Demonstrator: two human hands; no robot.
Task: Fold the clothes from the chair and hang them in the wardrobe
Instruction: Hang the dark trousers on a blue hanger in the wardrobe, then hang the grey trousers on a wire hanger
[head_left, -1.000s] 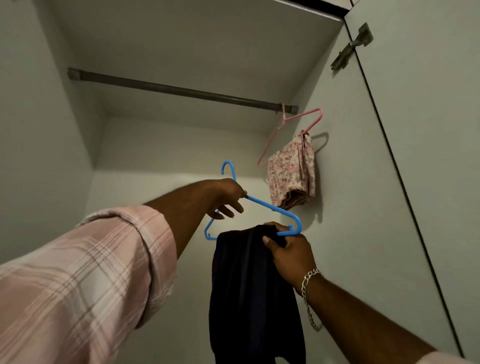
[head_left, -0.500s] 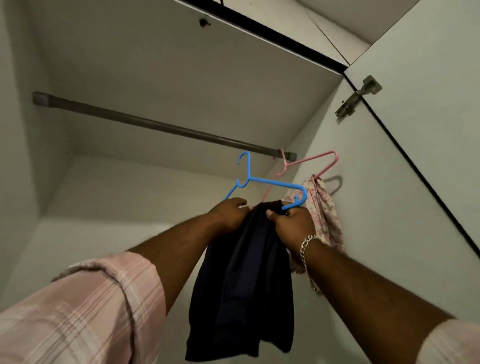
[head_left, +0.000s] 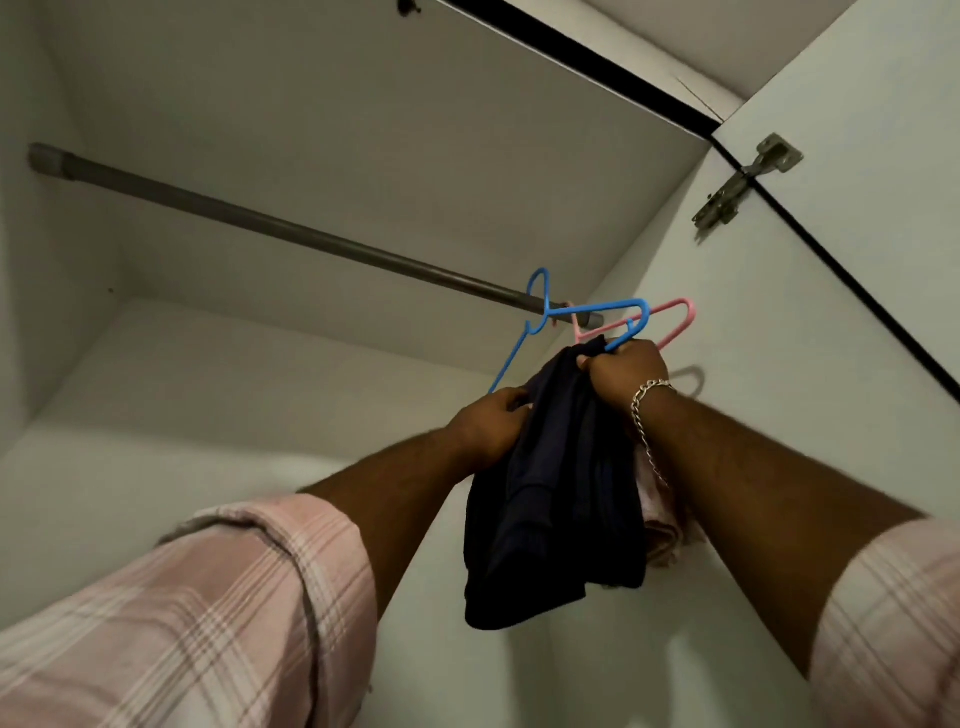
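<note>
- Hanging step, pretty clearly: dark navy garment (head_left: 561, 499) already draped over the blue hanger (head_left: 597, 310), both held up near the right end of the wardrobe rail (head_left: 291, 234).
- Right hand (head_left: 626, 371) curled tight round the hanger's right end, with a bunch of the navy cloth pinched in the same grip.
- Left hand (head_left: 488, 423) lower down, fingers wrapped into the fabric's left edge, close to the hanger's lower arm.
- Blue hook at rail height, crossing in front of it. Can't tell whether actually over the rail or just in front.
- Pink hanger (head_left: 675, 322) right behind the blue one on the same rail, pale garment (head_left: 660, 525) peeking out behind the navy one.
- Next, probably: get the hook seated over the rail, then let go one hand at a time so the cloth doesn't slide off.
- Watch for tangling with the pink hanger, very snug there.
</note>
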